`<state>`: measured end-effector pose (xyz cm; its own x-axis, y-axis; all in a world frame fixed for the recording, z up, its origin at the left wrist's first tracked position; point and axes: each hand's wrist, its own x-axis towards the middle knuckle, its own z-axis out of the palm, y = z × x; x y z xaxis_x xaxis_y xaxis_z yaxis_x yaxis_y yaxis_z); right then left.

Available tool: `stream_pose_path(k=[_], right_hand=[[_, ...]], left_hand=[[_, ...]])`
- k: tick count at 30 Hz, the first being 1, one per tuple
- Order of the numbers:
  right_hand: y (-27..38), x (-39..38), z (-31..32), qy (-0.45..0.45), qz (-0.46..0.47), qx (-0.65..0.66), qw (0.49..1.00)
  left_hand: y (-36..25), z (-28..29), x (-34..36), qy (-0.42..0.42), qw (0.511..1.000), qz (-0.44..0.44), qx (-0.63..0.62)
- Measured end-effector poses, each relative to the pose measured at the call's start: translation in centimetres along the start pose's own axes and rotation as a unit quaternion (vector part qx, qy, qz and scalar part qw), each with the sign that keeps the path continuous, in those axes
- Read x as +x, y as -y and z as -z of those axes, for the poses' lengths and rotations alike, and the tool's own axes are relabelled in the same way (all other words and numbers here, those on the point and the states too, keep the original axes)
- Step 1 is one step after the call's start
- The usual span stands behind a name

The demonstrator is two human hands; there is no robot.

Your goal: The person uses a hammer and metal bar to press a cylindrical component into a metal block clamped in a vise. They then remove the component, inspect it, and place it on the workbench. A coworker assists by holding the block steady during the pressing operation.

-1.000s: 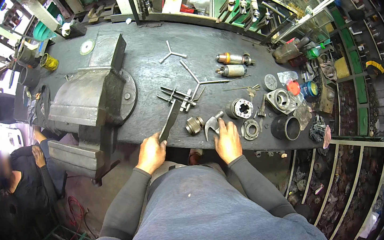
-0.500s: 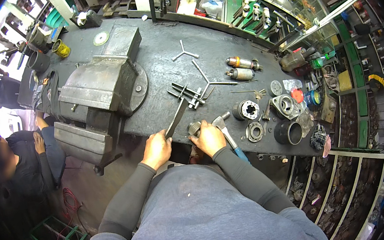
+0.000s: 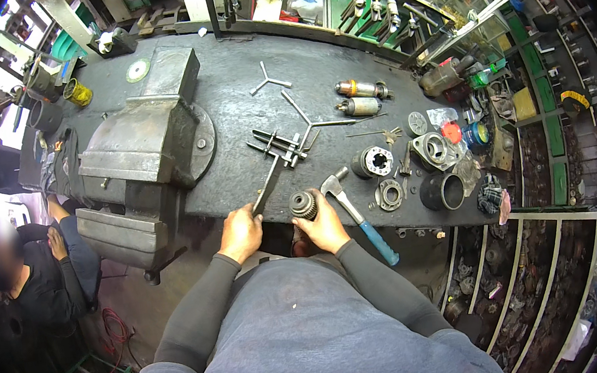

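My left hand [image 3: 241, 234] is closed round the near end of a flat metal bar [image 3: 267, 186]. The bar's far end meets a dark puller-like tool [image 3: 279, 147] lying on the bench; whether they are joined I cannot tell. At the bench's front edge my right hand [image 3: 326, 224] grips a toothed steel gear [image 3: 303, 204], its round bored end facing up. Just right of that hand lies a hammer [image 3: 370, 236], its blue handle jutting past the edge. Two three-armed wrenches [image 3: 268, 81] [image 3: 309, 123] lie farther back.
A large bench vise [image 3: 133, 154] stands at left. To the right are two cylindrical motor armatures [image 3: 362, 98], a round housing [image 3: 373, 162], a flanged casting [image 3: 430, 149] and a dark ring [image 3: 446, 192]. A person [image 3: 35, 268] sits beyond the vise. Shelves of parts [image 3: 531, 285] stand at right.
The view has shifted, so the bench things sit farther left. My right hand has turned the gear, showing its end, and now sits apart from the hammer. My left hand keeps the bar.
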<state>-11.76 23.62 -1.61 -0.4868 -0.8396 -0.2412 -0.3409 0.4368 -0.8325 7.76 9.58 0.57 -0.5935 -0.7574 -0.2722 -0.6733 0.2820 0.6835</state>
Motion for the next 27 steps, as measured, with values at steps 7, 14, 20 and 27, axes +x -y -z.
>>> stream_pose_path(k=[7, 14, 20, 27], right_hand=[[2.3, -2.2, 2.2, 0.011, -0.024, 0.215, 0.976], [2.7, -2.5, 3.1, -0.003, -0.03, 0.229, 0.973], [2.4, -2.5, 3.0, -0.041, 0.023, 0.228, 0.972], [1.5, -1.4, 4.0, 0.06, -0.07, 0.18, 0.979]], left_hand=[[1.7, 0.6, 1.2, 0.016, 0.999, 0.015, 0.029], [1.9, 0.1, 2.0, 0.035, 0.995, -0.038, 0.09], [2.6, 0.1, 1.7, 0.03, 0.99, -0.054, 0.125], [2.6, 1.8, 1.9, 0.087, 0.993, 0.012, 0.08]])
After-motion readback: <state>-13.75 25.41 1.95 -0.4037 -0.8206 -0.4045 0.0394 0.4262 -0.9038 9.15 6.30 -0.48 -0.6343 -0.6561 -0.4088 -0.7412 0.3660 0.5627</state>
